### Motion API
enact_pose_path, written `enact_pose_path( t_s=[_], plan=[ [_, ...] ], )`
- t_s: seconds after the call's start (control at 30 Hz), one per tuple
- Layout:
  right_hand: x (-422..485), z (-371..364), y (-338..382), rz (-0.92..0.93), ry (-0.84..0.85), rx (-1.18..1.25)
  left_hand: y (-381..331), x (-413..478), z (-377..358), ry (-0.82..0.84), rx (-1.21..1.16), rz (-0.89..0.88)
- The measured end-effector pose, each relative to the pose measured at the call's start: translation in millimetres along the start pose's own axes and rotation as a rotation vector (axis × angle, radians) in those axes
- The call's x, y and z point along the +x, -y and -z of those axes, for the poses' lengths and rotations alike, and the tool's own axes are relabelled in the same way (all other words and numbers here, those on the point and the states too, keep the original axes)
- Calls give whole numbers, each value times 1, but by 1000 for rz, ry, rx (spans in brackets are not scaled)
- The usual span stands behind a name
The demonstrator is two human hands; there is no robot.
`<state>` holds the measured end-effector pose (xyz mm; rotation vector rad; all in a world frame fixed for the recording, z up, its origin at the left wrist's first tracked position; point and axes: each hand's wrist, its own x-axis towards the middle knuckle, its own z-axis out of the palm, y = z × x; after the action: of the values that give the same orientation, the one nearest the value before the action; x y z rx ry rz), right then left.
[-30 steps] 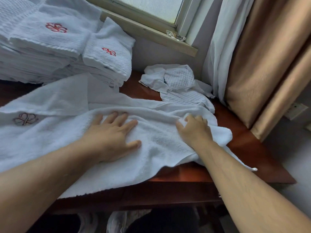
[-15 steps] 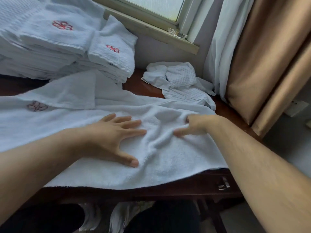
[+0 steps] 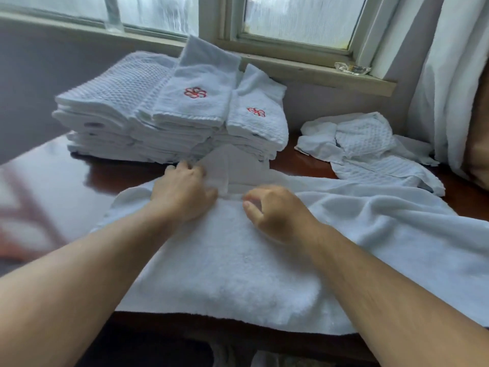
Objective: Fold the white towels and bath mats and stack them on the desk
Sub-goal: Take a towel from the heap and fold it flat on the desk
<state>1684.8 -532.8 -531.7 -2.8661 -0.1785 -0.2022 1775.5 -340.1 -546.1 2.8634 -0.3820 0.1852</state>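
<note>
The towel (image 3: 238, 274) lies across the desk (image 3: 113, 176), long axis left to right, most of it trailing past our right hand (image 3: 277, 218). Our left hand (image 3: 185, 192) curls onto its upturned far flap (image 3: 230, 165), just before the folded stack (image 3: 148, 102); the right sits curled beside it, and we cannot tell if it pinches cloth. We judge the right side must come over.

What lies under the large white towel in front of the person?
The dark wooden desk shows around the towel, so the towel lies on it. Anything else beneath its middle is covered.
</note>
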Motion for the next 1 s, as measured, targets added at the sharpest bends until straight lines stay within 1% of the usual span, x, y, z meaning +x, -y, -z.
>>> enact_pose_path(
  t_s=[0.1,0.13,0.3,0.4,0.47,0.57,0.6,0.63,0.7,0.73,0.8,0.83,0.87,0.93,0.97,1.0],
  plan=[
    [0,-23,9,36,86,-19,2,9,3,64,38,-18],
    [-1,-27,8,36,94,-13,3,12,4,60,28,-16],
    [-6,-27,-3,36,7,113,19,27,16,-91,-160,-35],
    [-7,-28,-4,52,-17,128,41,28,39,-187,-240,-44],
    [-5,-27,-5,52,-8,118,56,24,61,-245,-283,-56],
    [1,-24,-7,37,64,63,72,14,94,-332,-267,-102],
    [4,-23,-6,15,95,32,76,9,102,-312,-347,-101],
    [8,-23,-5,-16,133,-18,78,4,109,-250,-520,-84],
    [15,-25,2,-78,194,-131,79,-10,117,-83,-982,-64],
    [17,-29,7,-99,204,-159,82,-16,117,-23,-1162,-88],
    [17,-36,13,-124,173,-162,89,-24,109,55,-1368,-123],
    [16,-38,15,-118,128,-149,91,-28,101,67,-1417,-121],
    [13,-39,15,-109,76,-114,93,-32,92,62,-1456,-78],
    [8,-38,15,-133,0,16,94,-36,74,23,-1451,98],
    [5,-38,16,-152,-11,49,96,-38,64,14,-1357,183],
    [4,-37,17,-149,-25,47,96,-38,56,7,-1213,221]
  ],
)
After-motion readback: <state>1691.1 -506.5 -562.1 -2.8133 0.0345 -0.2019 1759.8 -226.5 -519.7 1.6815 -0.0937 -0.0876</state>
